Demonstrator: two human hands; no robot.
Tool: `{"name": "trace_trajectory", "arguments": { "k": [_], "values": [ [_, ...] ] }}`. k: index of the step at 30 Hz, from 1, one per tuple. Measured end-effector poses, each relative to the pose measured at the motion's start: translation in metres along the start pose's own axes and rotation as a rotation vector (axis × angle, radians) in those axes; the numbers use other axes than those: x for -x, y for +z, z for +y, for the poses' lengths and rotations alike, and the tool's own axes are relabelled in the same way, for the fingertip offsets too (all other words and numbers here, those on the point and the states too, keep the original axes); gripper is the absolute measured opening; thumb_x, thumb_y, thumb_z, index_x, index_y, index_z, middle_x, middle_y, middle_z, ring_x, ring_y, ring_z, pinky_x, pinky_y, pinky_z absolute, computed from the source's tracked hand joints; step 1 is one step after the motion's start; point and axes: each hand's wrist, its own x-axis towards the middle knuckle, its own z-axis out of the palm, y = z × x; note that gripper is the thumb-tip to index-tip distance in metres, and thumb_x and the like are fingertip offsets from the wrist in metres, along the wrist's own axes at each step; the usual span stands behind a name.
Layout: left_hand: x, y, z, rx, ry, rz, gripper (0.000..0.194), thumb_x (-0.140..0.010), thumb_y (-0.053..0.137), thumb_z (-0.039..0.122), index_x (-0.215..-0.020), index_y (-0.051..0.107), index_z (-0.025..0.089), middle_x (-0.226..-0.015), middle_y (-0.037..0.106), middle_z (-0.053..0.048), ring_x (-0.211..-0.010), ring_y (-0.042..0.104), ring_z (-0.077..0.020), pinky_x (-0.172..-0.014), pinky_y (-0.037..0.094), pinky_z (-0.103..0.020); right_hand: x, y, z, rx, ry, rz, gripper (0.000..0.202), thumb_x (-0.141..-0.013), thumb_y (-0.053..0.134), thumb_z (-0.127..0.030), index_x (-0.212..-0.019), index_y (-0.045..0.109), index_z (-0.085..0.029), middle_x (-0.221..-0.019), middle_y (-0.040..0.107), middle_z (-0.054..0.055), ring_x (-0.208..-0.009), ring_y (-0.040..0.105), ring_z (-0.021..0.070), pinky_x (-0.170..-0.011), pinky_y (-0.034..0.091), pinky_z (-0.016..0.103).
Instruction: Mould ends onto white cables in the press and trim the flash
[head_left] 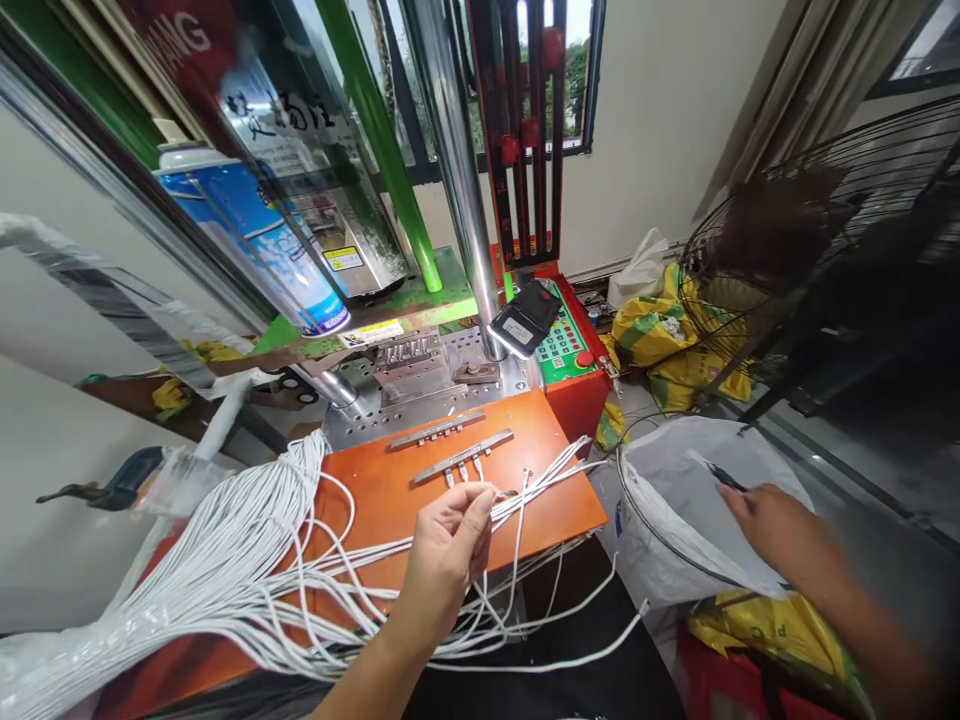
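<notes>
My left hand (454, 535) is closed in a pinch above the orange board, with a white cable (386, 552) running to it. A small connector end shows faintly at the fingertips. My right hand (772, 520), blurred, grips a slim dark pointed tool (726, 477) over the white-lined bin (660, 505); its exact kind is unclear. Just beyond my left hand lies a metal bar (461, 458) with several white cable plugs along its edge. A second metal bar (437, 431) lies behind it. Loose cable ends (559, 465) rest on the right part of the board.
A thick bundle of white cables (247, 520) covers the left of the orange board (525, 420). Behind stands a press with a metal mould (409, 365), a spray can (255, 240) and a green control panel (566, 340). Yellow bags (660, 330) and a wire fan guard (720, 250) are at right.
</notes>
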Motion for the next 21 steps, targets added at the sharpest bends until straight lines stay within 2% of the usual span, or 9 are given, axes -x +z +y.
{"name": "trace_trajectory", "arguments": {
  "k": [3, 5, 6, 8, 10, 12, 15, 18, 21],
  "values": [
    [-0.001, 0.012, -0.003, -0.069, 0.013, -0.002, 0.039, -0.091, 0.077, 0.053, -0.094, 0.068, 0.015, -0.054, 0.032, 0.010, -0.046, 0.024, -0.0056, -0.043, 0.021, -0.018, 0.001, -0.022, -0.046, 0.099, -0.088, -0.221, 0.059, -0.106, 0.040, -0.058, -0.070, 0.067, -0.021, -0.088, 0.070, 0.013, -0.077, 0.068, 0.0250, -0.066, 0.043, 0.035],
    [-0.001, 0.018, -0.008, -0.142, 0.021, -0.020, 0.042, -0.088, 0.078, 0.055, -0.096, 0.071, 0.015, -0.056, 0.038, 0.007, -0.048, 0.029, -0.0070, -0.044, 0.023, -0.019, -0.003, -0.032, -0.067, 0.187, -0.069, -0.271, 0.058, -0.111, 0.034, -0.051, -0.084, 0.072, -0.017, -0.101, 0.071, 0.015, -0.095, 0.069, 0.0264, -0.078, 0.047, 0.035],
    [-0.002, 0.020, -0.012, -0.189, 0.033, -0.030, 0.043, -0.087, 0.079, 0.056, -0.097, 0.073, 0.015, -0.058, 0.043, 0.006, -0.049, 0.033, -0.0080, -0.044, 0.026, -0.020, -0.005, -0.032, -0.071, 0.218, -0.039, -0.279, 0.058, -0.112, 0.031, -0.049, -0.090, 0.073, -0.016, -0.106, 0.070, 0.016, -0.102, 0.068, 0.0265, -0.084, 0.048, 0.035],
    [-0.002, 0.022, -0.019, -0.288, 0.070, -0.064, 0.043, -0.085, 0.081, 0.055, -0.100, 0.076, 0.015, -0.063, 0.053, 0.002, -0.052, 0.040, -0.0103, -0.046, 0.031, -0.022, -0.008, -0.028, -0.061, 0.280, 0.029, -0.339, 0.049, -0.113, 0.037, -0.043, -0.102, 0.074, -0.012, -0.117, 0.069, 0.018, -0.112, 0.066, 0.0261, -0.091, 0.051, 0.036],
    [-0.002, 0.024, -0.025, -0.361, 0.120, -0.123, 0.038, -0.085, 0.082, 0.051, -0.103, 0.078, 0.017, -0.067, 0.059, 0.000, -0.055, 0.045, -0.0125, -0.048, 0.036, -0.023, -0.004, -0.023, -0.036, 0.324, 0.090, -0.437, 0.033, -0.107, 0.058, -0.041, -0.116, 0.070, -0.012, -0.123, 0.068, 0.015, -0.113, 0.066, 0.0252, -0.094, 0.056, 0.040],
    [0.002, 0.030, -0.029, -0.422, 0.171, -0.213, 0.033, -0.087, 0.081, 0.048, -0.104, 0.080, 0.020, -0.069, 0.062, -0.001, -0.057, 0.051, -0.0145, -0.051, 0.041, -0.024, 0.005, -0.024, -0.008, 0.333, 0.123, -0.521, 0.036, -0.101, 0.070, -0.039, -0.127, 0.066, -0.014, -0.128, 0.066, 0.012, -0.112, 0.067, 0.0250, -0.096, 0.058, 0.045],
    [0.011, 0.046, -0.033, -0.467, 0.220, -0.283, 0.028, -0.089, 0.078, 0.048, -0.101, 0.080, 0.022, -0.071, 0.065, -0.002, -0.060, 0.055, -0.0169, -0.056, 0.046, -0.026, 0.019, -0.038, 0.017, 0.282, 0.129, -0.573, 0.037, -0.102, 0.069, -0.039, -0.131, 0.064, -0.016, -0.132, 0.065, 0.011, -0.114, 0.067, 0.0251, -0.097, 0.059, 0.047],
    [0.018, 0.068, -0.039, -0.467, 0.219, -0.267, 0.027, -0.091, 0.076, 0.048, -0.097, 0.079, 0.022, -0.077, 0.067, -0.003, -0.063, 0.055, -0.0173, -0.056, 0.045, -0.026, 0.025, -0.062, 0.012, 0.149, 0.090, -0.562, 0.031, -0.100, 0.071, -0.039, -0.117, 0.070, -0.013, -0.120, 0.070, 0.012, -0.106, 0.069, 0.0241, -0.093, 0.058, 0.042],
    [0.019, 0.085, -0.049, -0.501, 0.220, -0.323, 0.026, -0.094, 0.072, 0.046, -0.093, 0.078, 0.021, -0.080, 0.068, -0.004, -0.063, 0.054, -0.0165, -0.057, 0.043, -0.025, 0.037, -0.083, -0.024, -0.069, -0.044, -0.529, 0.029, -0.096, 0.075, -0.042, -0.101, 0.075, -0.014, -0.109, 0.074, 0.011, -0.098, 0.070, 0.0214, -0.088, 0.054, 0.032]
  ]
}}
